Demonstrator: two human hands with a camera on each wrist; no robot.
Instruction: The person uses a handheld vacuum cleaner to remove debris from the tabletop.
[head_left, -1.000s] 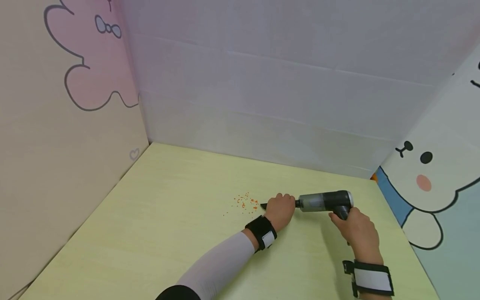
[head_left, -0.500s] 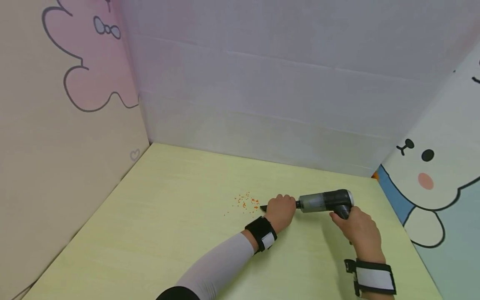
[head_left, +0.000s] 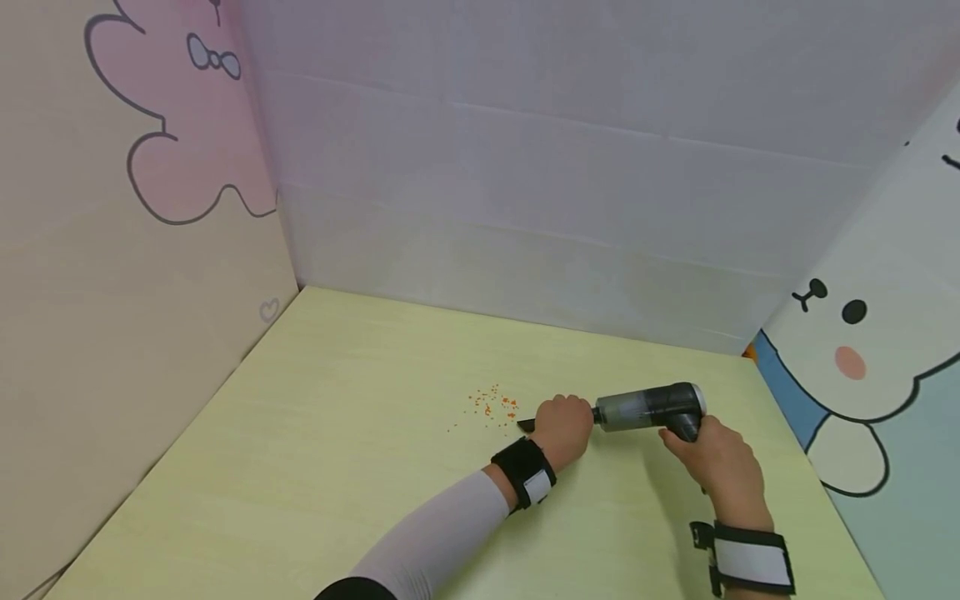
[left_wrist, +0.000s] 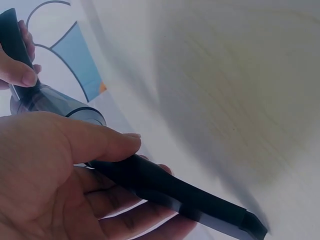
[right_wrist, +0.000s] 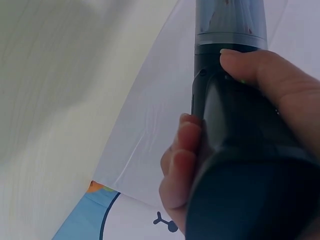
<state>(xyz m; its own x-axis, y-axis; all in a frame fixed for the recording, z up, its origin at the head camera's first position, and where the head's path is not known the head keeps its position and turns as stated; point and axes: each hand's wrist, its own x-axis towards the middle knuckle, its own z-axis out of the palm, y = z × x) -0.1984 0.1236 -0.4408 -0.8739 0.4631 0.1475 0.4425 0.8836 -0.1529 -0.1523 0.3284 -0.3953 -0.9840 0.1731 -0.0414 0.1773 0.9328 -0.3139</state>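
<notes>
A black handheld vacuum cleaner (head_left: 663,406) with a clear dust cup is held above the table, its nozzle facing left. My right hand (head_left: 722,462) grips its handle; in the right wrist view the thumb (right_wrist: 270,70) lies on the body near a small green light. My left hand (head_left: 562,432) holds the black crevice nozzle (left_wrist: 165,187) between thumb and fingers, as the left wrist view shows. The nozzle's tip (head_left: 527,425) stands just right of and below a scatter of small orange crumbs (head_left: 491,404). Whether the tip touches the table is unclear.
The pale yellow tabletop (head_left: 337,458) meets a white sheet wall (head_left: 525,208) at the back. Printed cartoon panels stand along the left side (head_left: 150,333) and right side (head_left: 900,467).
The nozzle tip and my left hand have shifted slightly down and toward me, tilting the vacuum cleaner a little. The orange crumbs look the same.
</notes>
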